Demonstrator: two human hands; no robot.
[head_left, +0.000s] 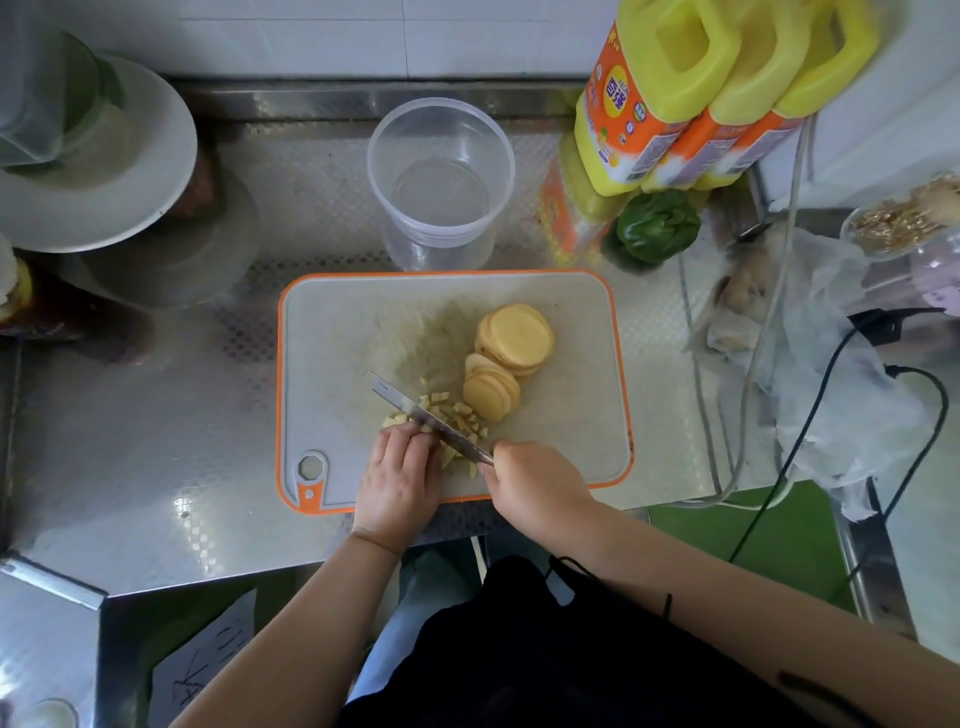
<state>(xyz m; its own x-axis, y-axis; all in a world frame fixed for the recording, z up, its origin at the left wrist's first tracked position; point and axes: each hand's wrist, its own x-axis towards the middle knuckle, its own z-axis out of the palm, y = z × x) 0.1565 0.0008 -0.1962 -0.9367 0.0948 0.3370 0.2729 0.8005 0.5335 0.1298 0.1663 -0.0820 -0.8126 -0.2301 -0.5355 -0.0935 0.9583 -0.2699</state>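
Observation:
A grey cutting board (337, 332) with an orange rim lies on the steel counter. Two stacks of round potato slices (514, 343) sit right of its middle. Small potato cubes (447, 410) lie at the near side. My right hand (535, 483) grips the handle of a knife (415, 410), whose blade slants up-left across the cubes. My left hand (400, 478) has its fingers curled down on potato pieces just left of the blade.
An empty clear plastic tub (441, 182) stands behind the board. Yellow oil bottles (691, 88) and a green pepper (654, 228) are at the back right. A plastic bag (831, 364) and cables (810, 431) lie to the right, a white plate (104, 208) at the left.

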